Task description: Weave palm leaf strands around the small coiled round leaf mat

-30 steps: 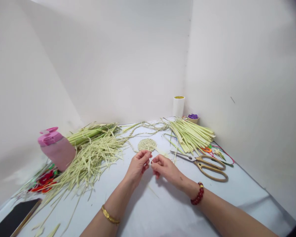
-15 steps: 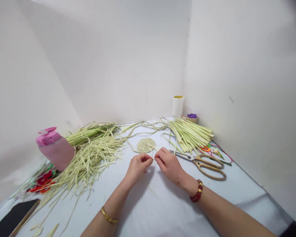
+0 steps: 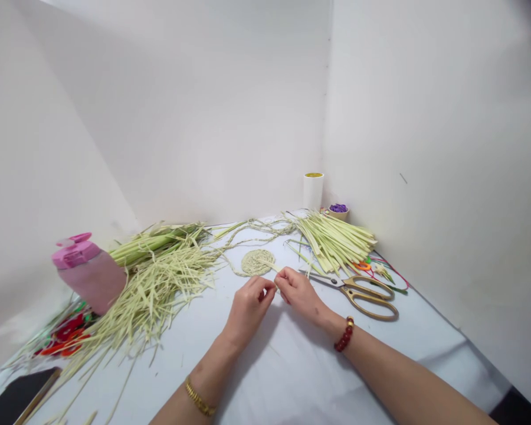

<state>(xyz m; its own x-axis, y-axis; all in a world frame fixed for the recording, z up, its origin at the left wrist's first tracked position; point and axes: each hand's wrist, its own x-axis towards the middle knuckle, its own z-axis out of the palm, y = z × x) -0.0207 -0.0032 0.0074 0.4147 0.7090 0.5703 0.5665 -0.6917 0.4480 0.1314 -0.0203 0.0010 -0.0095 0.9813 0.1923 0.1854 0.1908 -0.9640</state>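
Observation:
A round coil of braided straw (image 3: 257, 262) lies flat on the table just beyond my fingers. From it a pale straw strip (image 3: 271, 265) runs to my right hand (image 3: 297, 293), whose thumb and fingers are pinched on it. My left hand (image 3: 250, 308) is closed in a pinch too, its fingertips meeting those of the right at a small pale bit of the strip; the rest of that hold is hidden. A long straw braid (image 3: 239, 239) trails from the coil toward the back. Bronze-handled scissors (image 3: 368, 297) lie right of my right hand, blades partly behind it.
Loose shredded straw (image 3: 168, 283) and a pink bottle (image 3: 91, 274) stand at left, above a dark flat object (image 3: 17, 396). Cut straw stalks (image 3: 336, 239), a white cup (image 3: 313, 192) and a small bowl of purple pieces (image 3: 338, 211) are at back right, near the walls.
My fingertips have come together, closing the small gap between the hands. The whole scene has shifted slightly left in view; the coil stays in its place on the table.

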